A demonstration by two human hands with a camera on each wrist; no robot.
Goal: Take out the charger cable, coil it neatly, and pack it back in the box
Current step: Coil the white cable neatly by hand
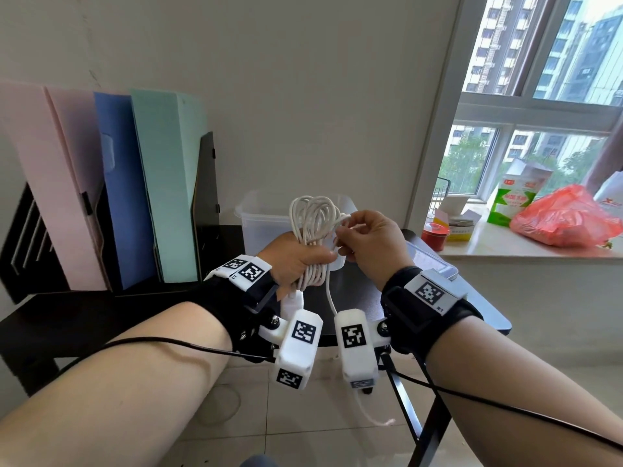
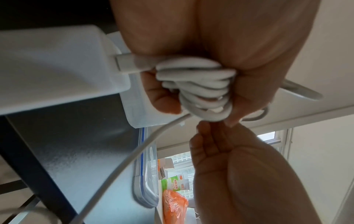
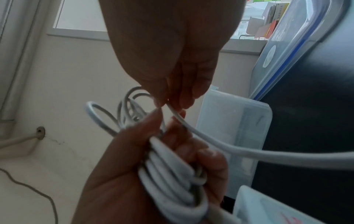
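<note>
Just above the near edge of the dark table (image 1: 141,308), the person's left hand (image 1: 296,261) has its fingers curled tight around a bundle of white charger cable (image 1: 315,227), the loops standing up out of the fist and a white plug end showing beside the thumb in the left wrist view. The right hand (image 1: 372,246) meets it, thumb and fingertips pinching one loose strand of the cable (image 3: 191,128) just beside the bundle; that strand trails down past the wrist cameras. Right behind the hands stands the clear plastic box (image 1: 256,214), open, with its blue-edged lid (image 1: 435,261) lying on the table to the right. Coloured file folders (image 1: 111,183) stand at the left, and a red bag (image 1: 566,220) lies on the windowsill.
</note>
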